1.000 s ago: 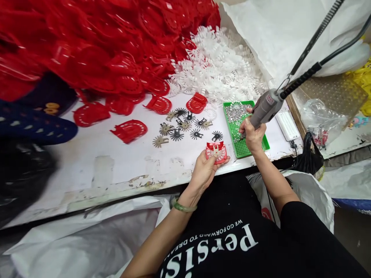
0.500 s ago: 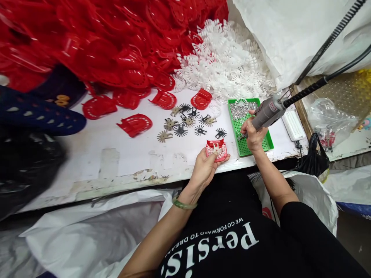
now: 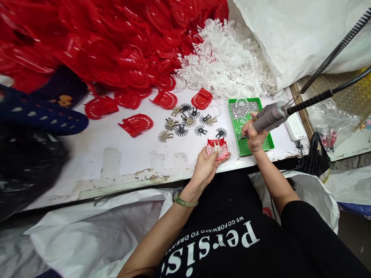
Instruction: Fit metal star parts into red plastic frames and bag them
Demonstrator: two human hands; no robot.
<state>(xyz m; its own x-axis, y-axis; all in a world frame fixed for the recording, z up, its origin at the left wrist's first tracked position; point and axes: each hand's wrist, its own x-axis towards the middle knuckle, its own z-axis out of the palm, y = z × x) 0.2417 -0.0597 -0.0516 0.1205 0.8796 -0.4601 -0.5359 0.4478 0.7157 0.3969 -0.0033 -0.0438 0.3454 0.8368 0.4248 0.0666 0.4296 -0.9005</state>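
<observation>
While spoked discs (image 3: 181, 130) lie scattered left of the tray (image 3: 246, 148), the left hand (image 3: 206, 163), just left of the tray's near end, grips a red piece (image 3: 223, 153) with a white wheel (image 3: 216, 147) in it. Over the tray, which holds metal bits (image 3: 245, 109), the right hand (image 3: 255, 139) wraps its fingers around a driver (image 3: 268, 118); right of the tray lies a box (image 3: 295, 127).

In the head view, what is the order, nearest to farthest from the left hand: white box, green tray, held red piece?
1. Red piece: in the left hand.
2. Green tray: right of that hand.
3. White box: farther right, past the tray.
</observation>
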